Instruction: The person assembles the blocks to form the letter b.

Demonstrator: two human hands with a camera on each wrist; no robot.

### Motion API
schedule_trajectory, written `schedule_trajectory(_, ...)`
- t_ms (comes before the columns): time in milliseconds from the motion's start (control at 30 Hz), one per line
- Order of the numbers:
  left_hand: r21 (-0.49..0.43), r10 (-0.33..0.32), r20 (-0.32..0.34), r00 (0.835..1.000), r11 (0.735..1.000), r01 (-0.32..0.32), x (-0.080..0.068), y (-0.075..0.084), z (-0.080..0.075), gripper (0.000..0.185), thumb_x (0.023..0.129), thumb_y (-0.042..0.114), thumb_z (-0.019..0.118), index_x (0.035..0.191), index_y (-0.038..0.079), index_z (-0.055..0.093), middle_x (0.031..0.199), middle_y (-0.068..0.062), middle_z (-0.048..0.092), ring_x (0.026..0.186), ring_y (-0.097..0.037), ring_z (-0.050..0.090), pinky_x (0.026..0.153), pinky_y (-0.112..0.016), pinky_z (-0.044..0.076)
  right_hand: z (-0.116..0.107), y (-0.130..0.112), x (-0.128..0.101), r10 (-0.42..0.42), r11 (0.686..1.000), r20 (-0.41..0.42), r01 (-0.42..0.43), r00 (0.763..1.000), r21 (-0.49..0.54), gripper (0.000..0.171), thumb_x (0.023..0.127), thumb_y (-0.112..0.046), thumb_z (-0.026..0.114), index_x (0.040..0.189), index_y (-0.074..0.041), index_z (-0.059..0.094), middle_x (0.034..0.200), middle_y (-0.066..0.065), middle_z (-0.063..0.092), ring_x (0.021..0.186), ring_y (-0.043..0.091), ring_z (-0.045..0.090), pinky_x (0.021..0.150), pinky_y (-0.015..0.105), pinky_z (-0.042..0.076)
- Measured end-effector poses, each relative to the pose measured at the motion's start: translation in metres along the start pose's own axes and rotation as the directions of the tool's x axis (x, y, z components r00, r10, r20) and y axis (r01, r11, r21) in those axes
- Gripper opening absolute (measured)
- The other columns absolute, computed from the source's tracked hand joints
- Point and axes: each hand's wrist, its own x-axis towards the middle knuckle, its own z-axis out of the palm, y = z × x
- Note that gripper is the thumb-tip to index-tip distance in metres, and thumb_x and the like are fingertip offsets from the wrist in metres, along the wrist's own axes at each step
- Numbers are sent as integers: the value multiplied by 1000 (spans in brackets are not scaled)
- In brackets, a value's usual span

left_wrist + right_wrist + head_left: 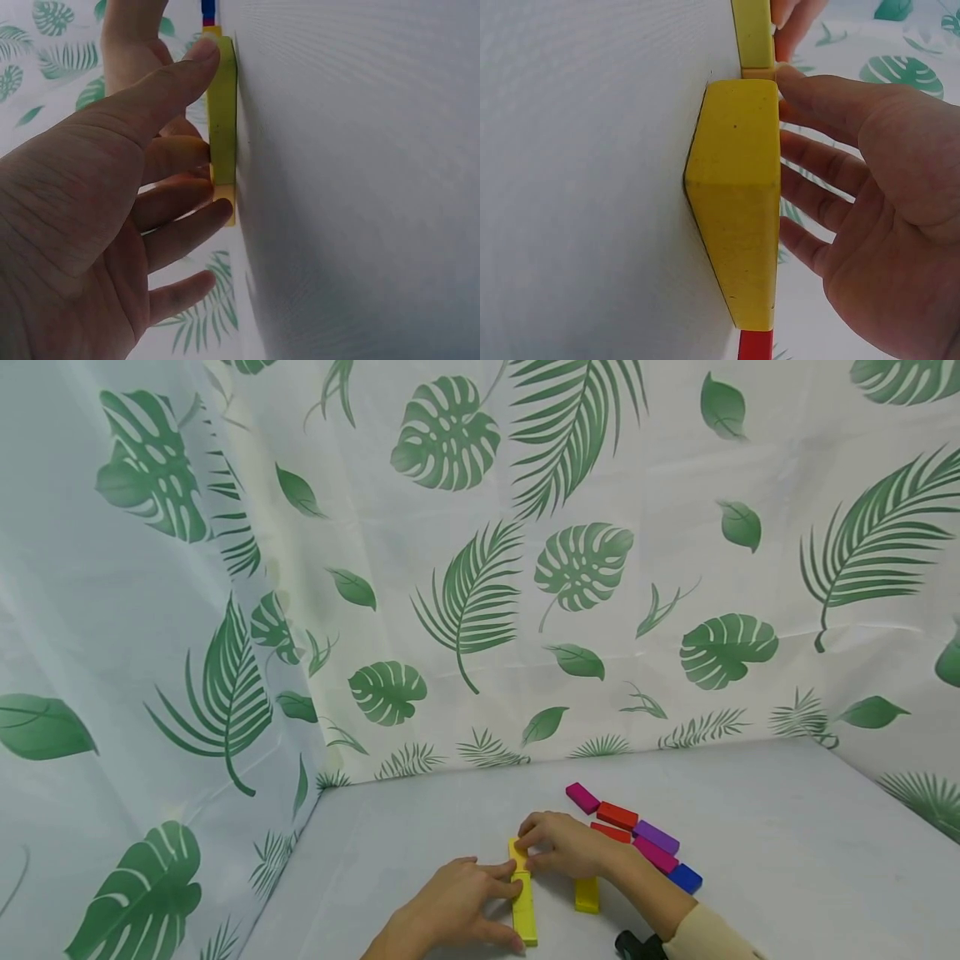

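A long yellow block [523, 910] lies flat on the pale table [787, 843], near the front edge and left of centre, its length running from near to far. It is held by the left hand [457, 910], thumb on its near end and fingertips curled against its left side, so the block is pinched along its length. A second yellow block [517, 852] is set end to end with it on the far side, and this one is touched by the bent fingers of the right hand [562, 845], which rest on top of it. Just to the right, a third yellow block [587, 894] lies apart, beneath the right wrist. Further right, a cluster of magenta, red, purple and blue blocks [645, 839] is spread toward the far right. A leaf-print curtain [480, 568] is hung behind the table.
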Motion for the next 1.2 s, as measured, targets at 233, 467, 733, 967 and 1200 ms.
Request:
schedule_trajectory(233,11,24,-19,1000,1000,-24,0,-1,-1,68,81,73,72,136,34,70,150,7,59,128,-12,64,107,-51,51,0,-1,0,10,1000,5,-10,1000,12,30,95,-28,77,124,-21,78,125,-4,69,121,22,62,106,50,52)
schedule_trajectory(467,28,51,-33,998,998,-50,1,-2,1,67,82,74,70,135,33,71,149,6,60,125,-11,65,105,-51,52,-1,-1,0,8,1000,0,-8,1000,-1,29,94,-30,77,123,-24,79,125,-7,69,121,19,62,108,48,51)
schedule_trajectory(733,35,47,-30,998,998,-46,1,-1,0,67,82,74,70,135,32,71,149,6,60,126,-11,64,105,-51,52,-1,-2,-1,-9,1000,-1,9,1000,0,29,94,-29,77,122,-21,79,125,-5,69,121,22,62,108,51,51)
schedule_trajectory(967,31,30,-6,1000,999,-30,1,0,0,67,82,73,71,136,33,70,149,7,60,127,-9,64,106,-51,52,-1,-1,0,-4,1000,7,4,1000,0,29,94,-29,77,123,-22,79,126,-5,69,122,22,62,108,51,51)
schedule_trajectory(1200,41,35,-12,999,999,-34,1,1,0,68,81,74,71,135,34,71,149,6,60,127,-10,64,105,-49,52,-3,-2,0,33,999,24,-33,999,-20,34,94,-35,77,126,-25,76,129,-7,68,125,22,61,107,53,50)
